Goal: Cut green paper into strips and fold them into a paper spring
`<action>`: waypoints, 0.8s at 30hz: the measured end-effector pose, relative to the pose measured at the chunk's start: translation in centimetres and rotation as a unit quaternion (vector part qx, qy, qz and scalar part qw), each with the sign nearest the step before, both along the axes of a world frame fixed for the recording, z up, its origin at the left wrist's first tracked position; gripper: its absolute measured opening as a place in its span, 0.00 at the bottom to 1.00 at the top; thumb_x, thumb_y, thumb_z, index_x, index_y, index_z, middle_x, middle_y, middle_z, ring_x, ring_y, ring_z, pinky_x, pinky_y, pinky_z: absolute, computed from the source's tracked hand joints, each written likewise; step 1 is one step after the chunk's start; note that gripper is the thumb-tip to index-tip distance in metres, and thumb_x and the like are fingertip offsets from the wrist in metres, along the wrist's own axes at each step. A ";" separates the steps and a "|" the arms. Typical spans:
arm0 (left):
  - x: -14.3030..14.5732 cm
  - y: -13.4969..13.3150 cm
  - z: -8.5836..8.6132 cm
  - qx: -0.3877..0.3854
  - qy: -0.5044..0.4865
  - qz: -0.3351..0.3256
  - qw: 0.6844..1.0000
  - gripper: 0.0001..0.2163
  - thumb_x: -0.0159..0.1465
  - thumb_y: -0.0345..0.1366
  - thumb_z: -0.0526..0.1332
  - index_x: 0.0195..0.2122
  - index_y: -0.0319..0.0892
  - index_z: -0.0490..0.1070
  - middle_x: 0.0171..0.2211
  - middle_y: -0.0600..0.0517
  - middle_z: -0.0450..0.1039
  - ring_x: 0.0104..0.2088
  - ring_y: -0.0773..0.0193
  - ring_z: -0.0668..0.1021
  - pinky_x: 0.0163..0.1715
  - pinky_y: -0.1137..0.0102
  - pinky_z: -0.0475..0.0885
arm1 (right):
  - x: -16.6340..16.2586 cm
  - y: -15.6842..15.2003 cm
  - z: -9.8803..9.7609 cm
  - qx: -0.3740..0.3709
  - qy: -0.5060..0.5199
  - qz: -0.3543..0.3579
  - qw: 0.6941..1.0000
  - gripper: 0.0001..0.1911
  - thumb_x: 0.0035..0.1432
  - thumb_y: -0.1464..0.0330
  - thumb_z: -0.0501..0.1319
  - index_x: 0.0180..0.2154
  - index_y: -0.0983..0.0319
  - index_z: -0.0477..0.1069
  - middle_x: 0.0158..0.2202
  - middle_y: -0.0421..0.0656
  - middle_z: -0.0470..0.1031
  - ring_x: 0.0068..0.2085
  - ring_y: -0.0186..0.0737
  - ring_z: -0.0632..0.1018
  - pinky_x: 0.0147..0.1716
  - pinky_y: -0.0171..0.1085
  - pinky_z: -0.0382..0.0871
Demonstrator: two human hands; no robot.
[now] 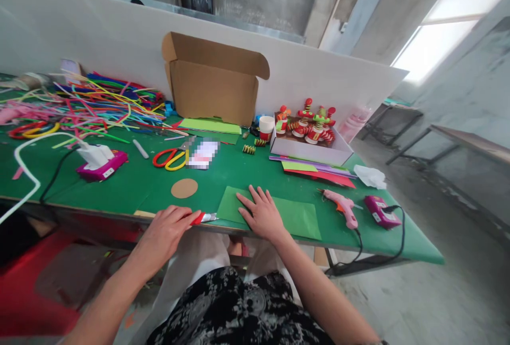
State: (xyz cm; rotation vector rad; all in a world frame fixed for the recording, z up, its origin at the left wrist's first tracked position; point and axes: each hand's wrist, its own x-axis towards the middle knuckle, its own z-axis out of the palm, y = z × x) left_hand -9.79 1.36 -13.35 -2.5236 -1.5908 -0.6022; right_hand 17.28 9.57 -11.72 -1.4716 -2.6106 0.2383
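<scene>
My right hand (262,212) lies flat with fingers spread on a light green paper sheet (297,216) near the front edge of the green table (127,186). My left hand (169,228) is closed around a red-handled utility knife (202,218), whose metal blade tip points right toward the sheet's left edge. A round brown cardboard disc (184,188) lies just behind the left hand.
Red and yellow scissors (171,158), a pink glue gun (341,207) with black cord, a pink power adapter (380,212), an open cardboard box (213,82), a white box of small red figures (308,140), a pile of coloured pipe cleaners (91,103), a magenta tissue pack (101,164).
</scene>
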 end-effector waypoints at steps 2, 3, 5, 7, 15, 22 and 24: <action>0.2 0.1 0.0 0.001 -0.005 -0.006 1.000 0.18 0.70 0.31 0.46 0.53 0.42 0.73 0.45 0.45 0.76 0.44 0.57 0.73 0.41 0.63 0.68 | 0.0 0.0 0.0 -0.001 -0.002 0.000 1.000 0.25 0.69 0.55 0.49 0.65 0.49 0.60 0.70 0.46 0.52 0.69 0.55 0.54 0.66 0.56 0.48; 0.3 0.1 -0.1 0.003 -0.007 -0.008 1.000 0.18 0.70 0.31 0.47 0.53 0.42 0.73 0.45 0.46 0.77 0.43 0.57 0.73 0.41 0.63 0.68 | 0.0 0.0 0.0 -0.002 -0.003 0.000 1.000 0.25 0.69 0.55 0.49 0.65 0.49 0.60 0.70 0.45 0.52 0.69 0.55 0.54 0.66 0.56 0.48; 0.3 0.1 -0.1 0.004 -0.009 -0.008 1.000 0.18 0.70 0.31 0.47 0.52 0.42 0.74 0.44 0.46 0.77 0.43 0.57 0.73 0.41 0.63 0.67 | 0.0 0.0 -0.1 -0.002 -0.004 0.001 1.000 0.25 0.69 0.54 0.49 0.65 0.48 0.60 0.70 0.44 0.52 0.69 0.54 0.54 0.66 0.56 0.48; 0.3 0.0 -0.1 0.000 -0.009 -0.003 1.000 0.18 0.70 0.32 0.47 0.52 0.42 0.74 0.44 0.46 0.77 0.43 0.57 0.73 0.42 0.63 0.67 | -0.1 0.0 -0.1 -0.003 -0.004 0.000 1.000 0.25 0.69 0.54 0.49 0.65 0.48 0.59 0.70 0.44 0.52 0.70 0.54 0.54 0.66 0.57 0.48; 0.8 -0.1 -0.3 -0.014 -0.002 0.003 1.000 0.18 0.69 0.29 0.48 0.55 0.43 0.72 0.46 0.46 0.75 0.44 0.56 0.72 0.44 0.62 0.67 | 0.0 0.0 -0.1 -0.008 -0.001 0.000 1.000 0.25 0.69 0.54 0.48 0.65 0.49 0.60 0.70 0.45 0.52 0.70 0.55 0.54 0.66 0.57 0.48; 0.8 -0.5 -0.4 -0.012 0.001 0.008 1.000 0.19 0.67 0.27 0.48 0.54 0.42 0.72 0.45 0.45 0.75 0.43 0.56 0.72 0.44 0.62 0.68 | 0.3 0.6 0.3 -0.060 0.029 0.000 0.998 0.25 0.70 0.57 0.49 0.66 0.51 0.58 0.71 0.47 0.50 0.70 0.57 0.50 0.66 0.60 0.44; 0.9 -0.5 -0.4 -0.013 0.002 0.011 1.000 0.19 0.67 0.26 0.48 0.53 0.42 0.73 0.44 0.45 0.76 0.42 0.57 0.72 0.43 0.62 0.68 | 1.5 1.2 1.0 -0.105 0.072 0.024 0.992 0.26 0.71 0.59 0.46 0.68 0.52 0.53 0.71 0.47 0.50 0.70 0.53 0.51 0.66 0.59 0.46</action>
